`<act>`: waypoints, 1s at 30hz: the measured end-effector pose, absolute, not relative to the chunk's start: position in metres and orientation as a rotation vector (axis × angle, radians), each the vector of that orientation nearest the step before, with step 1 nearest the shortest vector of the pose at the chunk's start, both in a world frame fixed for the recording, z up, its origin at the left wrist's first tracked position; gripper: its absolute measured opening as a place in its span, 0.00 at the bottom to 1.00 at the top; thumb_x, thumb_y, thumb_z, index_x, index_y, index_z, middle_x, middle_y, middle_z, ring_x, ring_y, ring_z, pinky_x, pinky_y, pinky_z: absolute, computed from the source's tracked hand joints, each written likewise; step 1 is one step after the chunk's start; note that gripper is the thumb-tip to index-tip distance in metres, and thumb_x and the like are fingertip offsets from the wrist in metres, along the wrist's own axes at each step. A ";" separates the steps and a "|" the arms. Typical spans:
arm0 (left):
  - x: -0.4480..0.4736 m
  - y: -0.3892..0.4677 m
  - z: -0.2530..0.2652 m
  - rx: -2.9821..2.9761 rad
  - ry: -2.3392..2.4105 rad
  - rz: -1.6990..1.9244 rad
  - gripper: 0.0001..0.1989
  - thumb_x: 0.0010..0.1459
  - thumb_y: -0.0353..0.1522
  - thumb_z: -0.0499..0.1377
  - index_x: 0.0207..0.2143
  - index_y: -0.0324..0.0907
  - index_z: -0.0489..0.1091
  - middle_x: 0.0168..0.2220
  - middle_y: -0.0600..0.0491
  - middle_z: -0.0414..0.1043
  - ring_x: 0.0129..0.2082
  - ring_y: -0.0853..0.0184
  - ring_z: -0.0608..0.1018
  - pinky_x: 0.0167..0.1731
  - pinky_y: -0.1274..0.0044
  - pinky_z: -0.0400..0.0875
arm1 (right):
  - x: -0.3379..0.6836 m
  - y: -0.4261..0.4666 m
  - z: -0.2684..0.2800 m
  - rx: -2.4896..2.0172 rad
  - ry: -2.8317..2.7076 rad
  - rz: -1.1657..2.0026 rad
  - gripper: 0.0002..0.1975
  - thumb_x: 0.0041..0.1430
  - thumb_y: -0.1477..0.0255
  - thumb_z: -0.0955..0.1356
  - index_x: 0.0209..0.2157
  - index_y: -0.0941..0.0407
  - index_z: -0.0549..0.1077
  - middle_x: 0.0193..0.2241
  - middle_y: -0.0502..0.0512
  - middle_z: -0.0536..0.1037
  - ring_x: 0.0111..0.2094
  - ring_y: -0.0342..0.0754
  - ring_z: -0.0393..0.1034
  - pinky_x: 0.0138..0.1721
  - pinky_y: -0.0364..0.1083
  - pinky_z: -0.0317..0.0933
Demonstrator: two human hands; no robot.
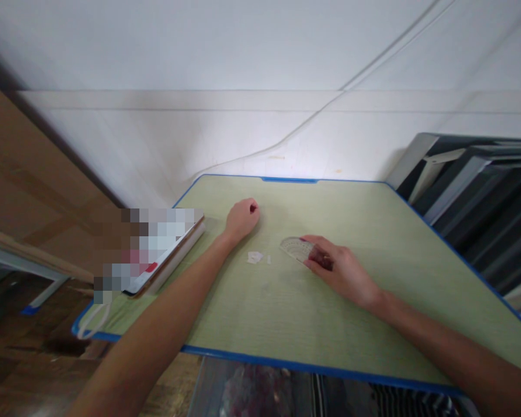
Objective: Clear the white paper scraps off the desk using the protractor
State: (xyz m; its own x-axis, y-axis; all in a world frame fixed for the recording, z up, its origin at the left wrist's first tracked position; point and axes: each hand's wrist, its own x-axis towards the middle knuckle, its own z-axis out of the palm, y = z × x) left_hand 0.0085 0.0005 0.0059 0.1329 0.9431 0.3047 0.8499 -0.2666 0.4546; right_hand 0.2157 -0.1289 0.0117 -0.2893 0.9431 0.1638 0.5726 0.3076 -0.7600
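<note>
My right hand (341, 267) pinches a clear plastic protractor (296, 248) at its right end, thumb on the near side and fingers on the far side. Its curved, marked edge points left and away from me, a little above or on the table; I cannot tell which. My left hand (244, 217) rests on the table as a loose fist, with nothing showing in it. Between the two hands lie some small whitish scraps (255, 256) and a tiny clear piece (268, 259), touched by neither hand.
The pale green table (243, 313) has a blue rim and stands against a white wall (260, 133). At its left lies a tablet-like device (169, 255), partly blurred out, with a white cable (96, 324). Dark panels (495, 202) lean at the right; a large cardboard box (35, 174) stands left.
</note>
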 end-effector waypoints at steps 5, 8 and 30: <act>0.008 0.002 0.004 2.225 1.796 0.819 0.10 0.50 0.30 0.48 0.28 0.39 0.68 0.31 0.51 0.72 0.30 0.69 0.69 0.33 0.77 0.62 | 0.214 -0.128 0.010 -1.230 -2.147 0.472 0.18 0.56 0.74 0.62 0.49 0.58 0.67 0.29 0.53 0.75 0.25 0.42 0.66 0.29 0.42 0.63; 0.008 0.002 0.004 2.236 1.789 0.818 0.10 0.50 0.30 0.48 0.28 0.39 0.68 0.30 0.51 0.72 0.30 0.69 0.69 0.33 0.77 0.62 | 0.214 -0.129 0.010 -1.193 -2.193 0.418 0.18 0.58 0.74 0.61 0.50 0.57 0.66 0.36 0.56 0.76 0.30 0.43 0.69 0.34 0.43 0.65; 0.008 0.003 0.004 2.250 1.796 0.812 0.10 0.50 0.30 0.48 0.28 0.39 0.69 0.30 0.50 0.72 0.30 0.68 0.69 0.33 0.77 0.62 | 0.209 -0.134 0.016 -1.060 -2.556 0.326 0.18 0.62 0.74 0.60 0.54 0.55 0.63 0.35 0.56 0.74 0.34 0.46 0.69 0.36 0.45 0.63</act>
